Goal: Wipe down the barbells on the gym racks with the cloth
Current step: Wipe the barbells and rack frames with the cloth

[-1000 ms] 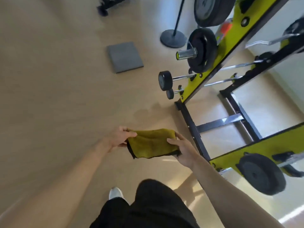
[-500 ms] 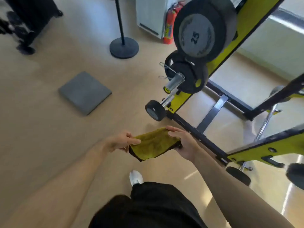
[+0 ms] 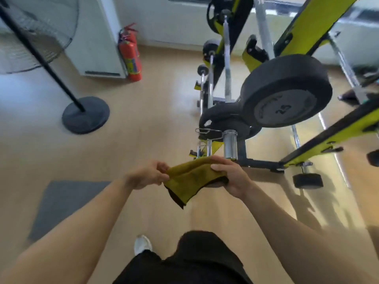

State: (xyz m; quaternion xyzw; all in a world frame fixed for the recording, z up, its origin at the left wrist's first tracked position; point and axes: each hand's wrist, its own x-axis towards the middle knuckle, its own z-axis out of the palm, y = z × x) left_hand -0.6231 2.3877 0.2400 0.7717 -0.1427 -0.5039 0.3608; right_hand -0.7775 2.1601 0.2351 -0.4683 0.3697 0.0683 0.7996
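Note:
A folded olive-yellow cloth (image 3: 191,178) with a dark underside is stretched between both hands at mid-frame. My left hand (image 3: 146,174) pinches its left edge; my right hand (image 3: 231,175) grips its right end with the thumb on top. Just beyond the cloth, the chrome sleeve end of a barbell (image 3: 230,143) points toward me, its bar (image 3: 227,64) running away along the yellow-and-black rack (image 3: 307,23). Two thinner chrome bars (image 3: 206,93) lie lower on the left side of the rack. A black 25 plate (image 3: 287,91) hangs at the right.
A fan stand with a round black base (image 3: 86,114) is on the left, a red fire extinguisher (image 3: 131,54) by a white cabinet (image 3: 98,35) behind it. A grey mat (image 3: 65,203) lies on the wooden floor at lower left. Rack feet and a small wheel (image 3: 307,180) sit right.
My view has swung up and along the rack, so the barbell sleeve now points straight at me, just past the cloth. Both hands keep their hold on the cloth, raised toward the sleeve.

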